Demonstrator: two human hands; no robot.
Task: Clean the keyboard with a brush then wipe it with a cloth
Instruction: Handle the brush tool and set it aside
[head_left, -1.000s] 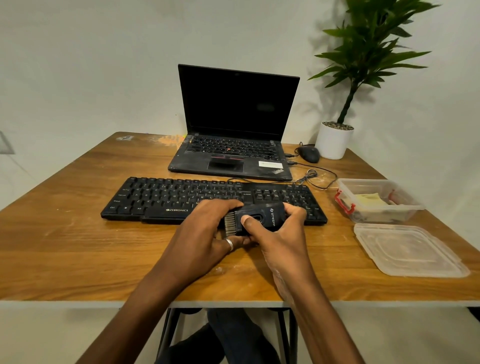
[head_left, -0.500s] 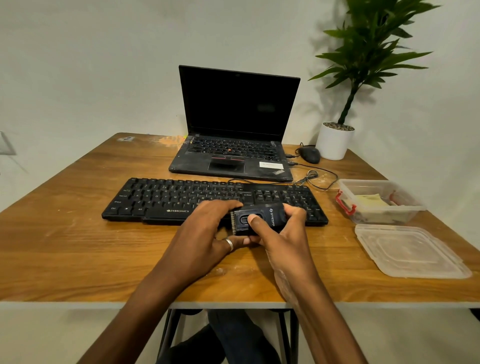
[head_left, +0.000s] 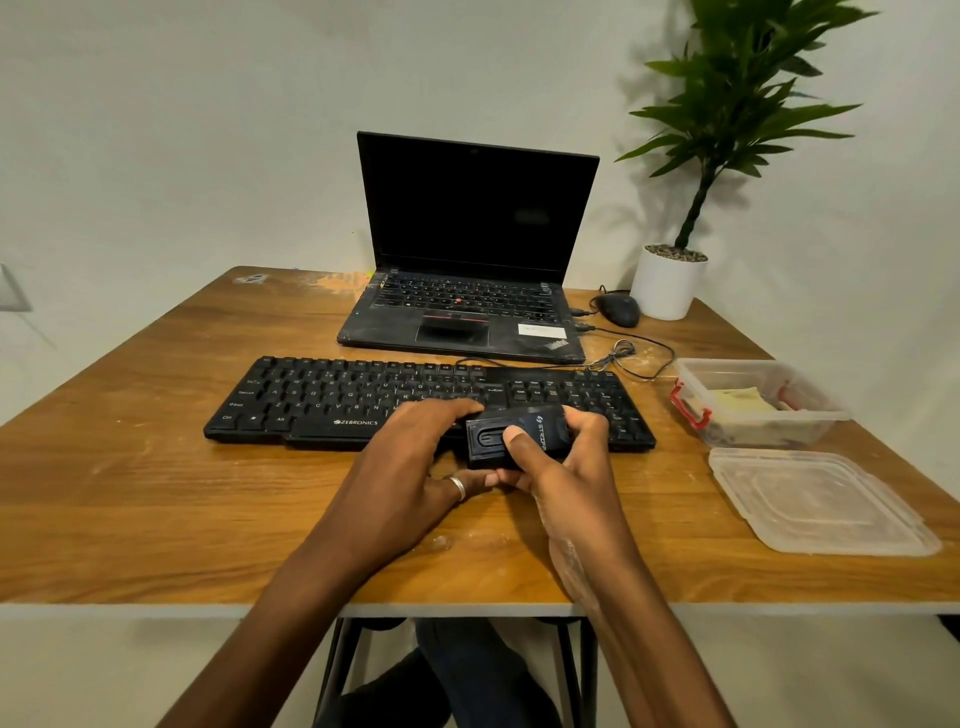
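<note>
We hold the dark brush (head_left: 489, 439) between both hands. Our right hand (head_left: 571, 470) wraps its right end, thumb pressed on its top, and our left hand (head_left: 410, 462) grips its left end with curled fingers. It is at the near edge of the keyboard (head_left: 337, 395), which stretches away beyond our knuckles. Right of our right hand lie a lid (head_left: 815, 504) and an open container (head_left: 779, 428). Farther off stands the laptop (head_left: 467, 208).

Dim warm indoor light, soft plant (head_left: 737, 104) shadow thrown left on the wall (head_left: 208, 130), mild sheen on the table (head_left: 156, 493), wide-angle bending at frame edges, keyboard (head_left: 337, 395) lettering slightly soft
</note>
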